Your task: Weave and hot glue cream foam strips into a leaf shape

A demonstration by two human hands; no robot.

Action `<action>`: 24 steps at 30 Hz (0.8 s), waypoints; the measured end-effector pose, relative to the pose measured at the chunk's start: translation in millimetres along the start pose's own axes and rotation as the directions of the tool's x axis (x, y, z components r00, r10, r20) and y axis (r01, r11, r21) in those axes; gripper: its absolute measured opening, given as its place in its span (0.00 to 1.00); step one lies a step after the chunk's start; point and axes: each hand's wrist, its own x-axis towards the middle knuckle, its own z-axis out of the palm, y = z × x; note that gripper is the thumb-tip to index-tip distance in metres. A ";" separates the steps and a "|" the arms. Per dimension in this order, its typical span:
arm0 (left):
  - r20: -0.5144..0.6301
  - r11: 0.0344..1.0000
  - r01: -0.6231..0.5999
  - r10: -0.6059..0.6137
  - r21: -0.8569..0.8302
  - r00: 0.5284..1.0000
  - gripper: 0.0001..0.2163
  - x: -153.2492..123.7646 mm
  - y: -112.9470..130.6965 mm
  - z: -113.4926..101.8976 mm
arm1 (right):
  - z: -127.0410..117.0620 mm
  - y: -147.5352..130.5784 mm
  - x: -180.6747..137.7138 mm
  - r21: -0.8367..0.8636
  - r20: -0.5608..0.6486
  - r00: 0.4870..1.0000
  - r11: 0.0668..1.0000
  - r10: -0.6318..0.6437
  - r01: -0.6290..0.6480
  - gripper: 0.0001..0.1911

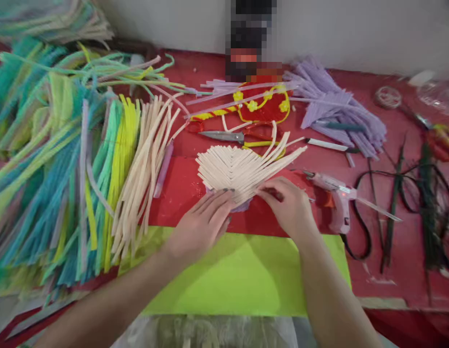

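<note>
Head view: a green sheet (246, 275) lies nearest, at 6 o'clock, with both forearms crossing it toward a cream fan (238, 169) of woven stems at the centre of the red table (405, 270). The left hand (200, 224) lies flat, fingers outstretched, tips pressing the fan's 7 o'clock edge and gripping nothing. The right hand (289, 205) bends its fingers onto the 5 o'clock edge, though whether they pinch a strand cannot be told. A glue gun (333, 193) lies at 3 o'clock of the right hand, scissors (224, 136) at 12 o'clock of the fan, loose stems (144, 169) at 9 o'clock.
</note>
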 end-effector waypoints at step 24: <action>-0.038 1.000 0.010 -0.009 0.013 0.999 0.09 4.4 0.8 -6.4 | -0.7 -3.7 0.2 0.017 0.007 0.999 0.999 0.041 -0.041 0.05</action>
